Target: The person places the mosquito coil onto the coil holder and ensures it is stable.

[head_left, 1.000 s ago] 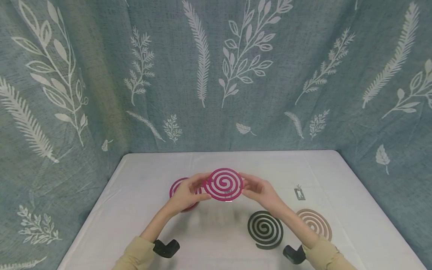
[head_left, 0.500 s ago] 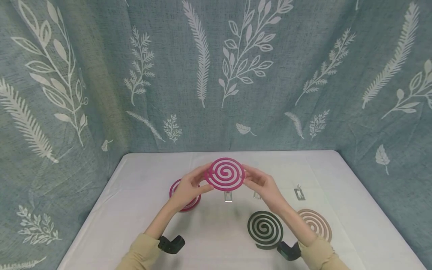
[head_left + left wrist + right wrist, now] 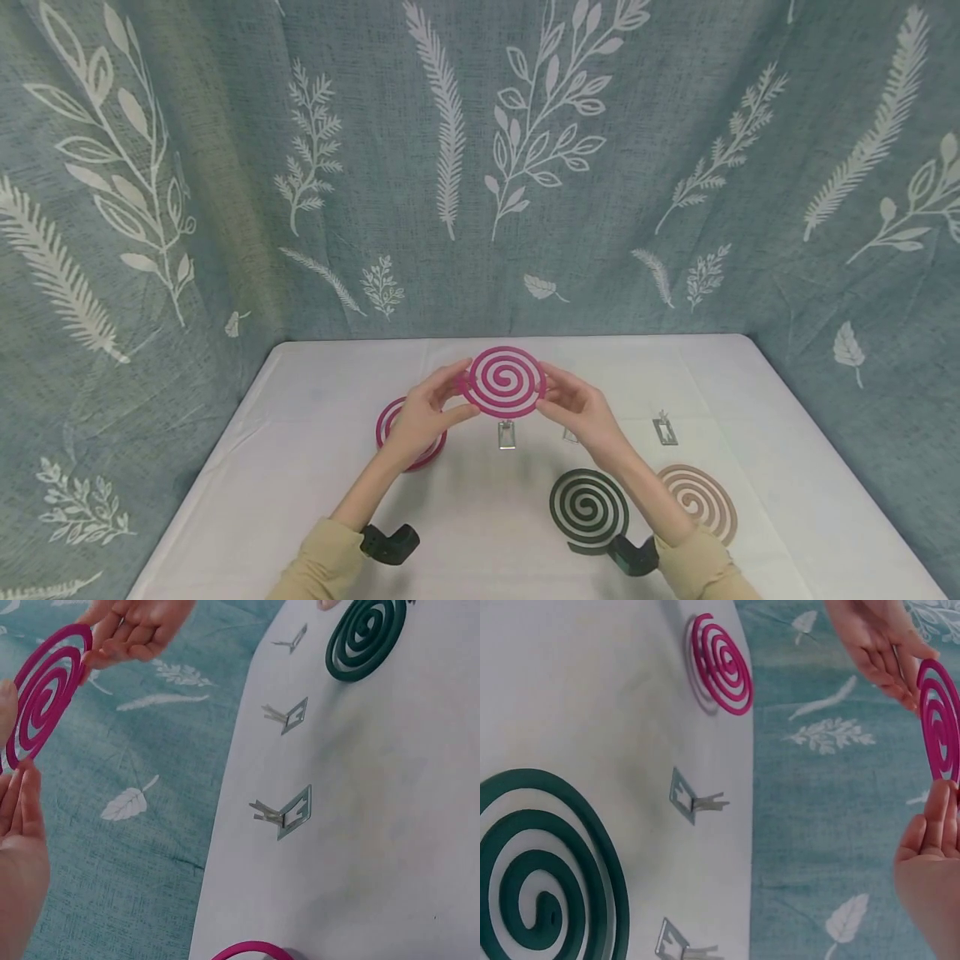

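A bright pink mosquito coil (image 3: 506, 380) is held up above the table between both hands, its flat face toward the head camera. My left hand (image 3: 422, 414) pinches its left rim with thumb and fingers; my right hand (image 3: 591, 419) does the same at the right rim. The left wrist view shows the coil (image 3: 46, 705) edge-on, well apart from the tabletop. Below it on the table stands a small metal coil stand (image 3: 283, 816) with upright prongs. Another pink coil (image 3: 731, 667) lies on the table, partly hidden behind my left hand in the head view.
A dark green coil (image 3: 588, 505) and a tan coil (image 3: 693, 500) lie at the right, the tan one partly covered by my right forearm. Two more metal stands (image 3: 294, 716) (image 3: 665, 431) sit in line on the white table (image 3: 300, 467). A leaf-patterned curtain (image 3: 480, 167) surrounds the table.
Both hands have raised the pink coil and moved it slightly right. The metal stand beneath, earlier mostly behind the coil, now shows below it.
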The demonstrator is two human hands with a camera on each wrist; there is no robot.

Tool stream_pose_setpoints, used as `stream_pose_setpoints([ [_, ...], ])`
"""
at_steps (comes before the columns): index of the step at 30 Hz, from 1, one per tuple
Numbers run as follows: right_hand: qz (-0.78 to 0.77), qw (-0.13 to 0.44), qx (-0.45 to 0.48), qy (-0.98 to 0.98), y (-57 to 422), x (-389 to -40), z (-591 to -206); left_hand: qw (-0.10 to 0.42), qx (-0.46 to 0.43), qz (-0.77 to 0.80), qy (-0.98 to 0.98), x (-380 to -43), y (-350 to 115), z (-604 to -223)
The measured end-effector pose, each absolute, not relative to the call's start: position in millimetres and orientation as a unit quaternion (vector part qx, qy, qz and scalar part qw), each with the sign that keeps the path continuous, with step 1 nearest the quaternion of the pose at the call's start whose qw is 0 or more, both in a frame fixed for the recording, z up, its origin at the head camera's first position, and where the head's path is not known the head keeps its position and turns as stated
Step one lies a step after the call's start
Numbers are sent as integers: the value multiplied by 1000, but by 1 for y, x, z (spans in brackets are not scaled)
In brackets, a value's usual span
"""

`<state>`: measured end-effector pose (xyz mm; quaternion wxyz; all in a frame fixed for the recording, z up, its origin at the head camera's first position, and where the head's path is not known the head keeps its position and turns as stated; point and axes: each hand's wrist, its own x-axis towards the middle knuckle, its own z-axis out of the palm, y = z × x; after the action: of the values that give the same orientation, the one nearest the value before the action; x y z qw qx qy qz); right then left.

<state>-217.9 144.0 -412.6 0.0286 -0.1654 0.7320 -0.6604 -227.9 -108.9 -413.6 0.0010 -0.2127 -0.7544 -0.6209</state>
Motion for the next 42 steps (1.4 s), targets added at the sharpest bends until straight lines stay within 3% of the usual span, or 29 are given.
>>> stream_pose_setpoints([
  [11, -648, 11, -136, 749, 142, -225, -420, 72, -142, -632, -759, -229, -96, -421],
  [27, -645, -3, -73, 761, 139, -240, -438, 83, -98, -662, -738, -236, -80, -446],
  [42, -642, 32, -63, 763, 140, -245, -450, 78, -69, -660, -744, -235, -72, -456],
])
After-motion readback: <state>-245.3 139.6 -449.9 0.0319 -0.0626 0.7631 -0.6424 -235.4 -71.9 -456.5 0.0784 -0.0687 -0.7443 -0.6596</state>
